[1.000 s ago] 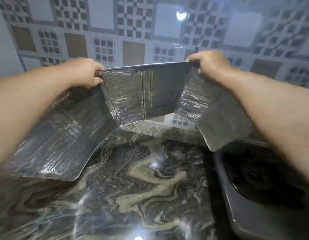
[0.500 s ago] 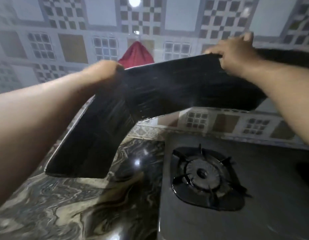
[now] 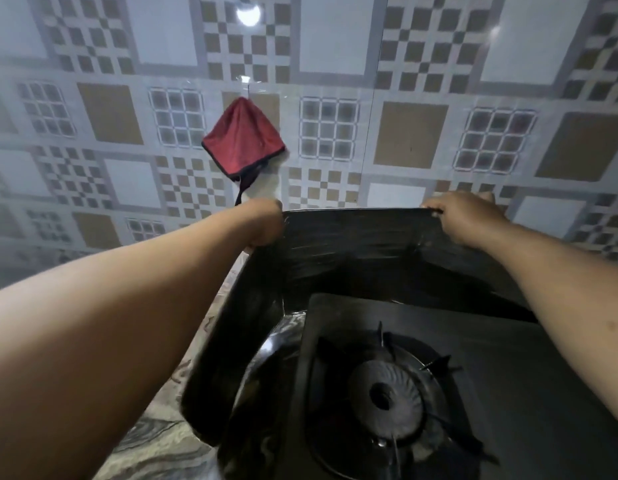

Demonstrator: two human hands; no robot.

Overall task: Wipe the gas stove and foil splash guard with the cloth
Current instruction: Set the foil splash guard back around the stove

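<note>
The foil splash guard point(image 3: 349, 251) looks dark here and stands folded around the back and left side of the black gas stove point(image 3: 508, 375). My left hand point(image 3: 266, 223) grips its top edge at the left fold. My right hand point(image 3: 463, 216) grips the same top edge further right. The stove's left burner point(image 3: 387, 393) with its pan support lies below the guard's back panel. A red cloth point(image 3: 243, 140) hangs from a hook on the tiled wall, above my left hand and apart from it.
A patterned tile wall point(image 3: 404, 133) rises directly behind the guard. The marbled countertop point(image 3: 155, 445) shows at the lower left beside the guard's left wing. My forearms cross the lower left and right of the view.
The guard has come down and to the right, from held in the air to standing around the stove's back and left side. Both hands keep their grip on its top edge.
</note>
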